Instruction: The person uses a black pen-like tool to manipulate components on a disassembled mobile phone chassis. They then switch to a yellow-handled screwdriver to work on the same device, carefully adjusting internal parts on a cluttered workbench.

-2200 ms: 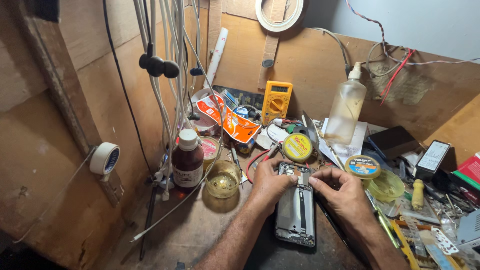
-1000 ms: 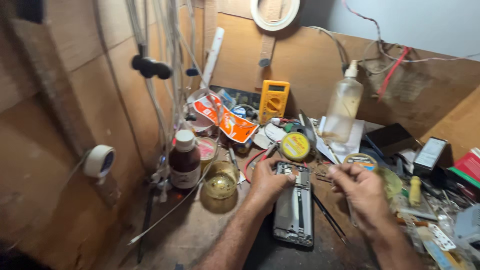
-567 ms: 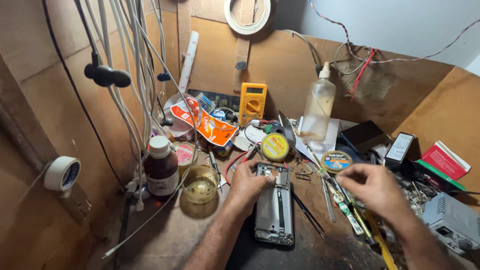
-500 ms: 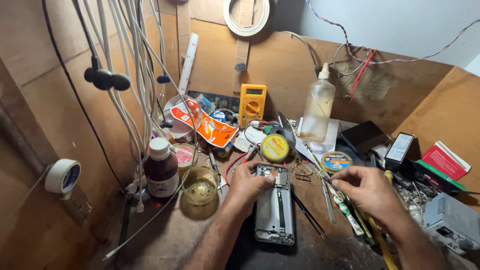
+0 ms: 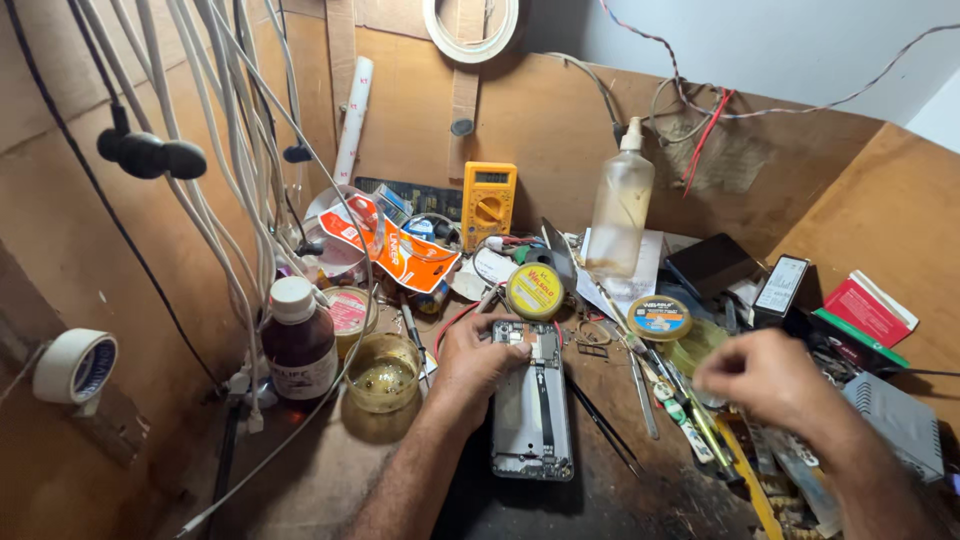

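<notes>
Mid-repair on an opened phone (image 5: 533,400), lying back-up on the counter (image 5: 330,480). Left hand (image 5: 475,362) pinning its top corner, fingers curled over the edge. Right hand (image 5: 765,380) blurred over the tools; grip impossible to tell. Probably fetching a tool; calls for a fine pick. Glass jar (image 5: 381,372) holding amber residue; brown bottle (image 5: 298,340) capped; spray bottle (image 5: 620,205) nearly clear.

Cluttered wooden bench (image 5: 330,470): opened phone (image 5: 532,412), brown bottle (image 5: 298,340), multimeter (image 5: 488,203), tweezers (image 5: 603,426)
</notes>
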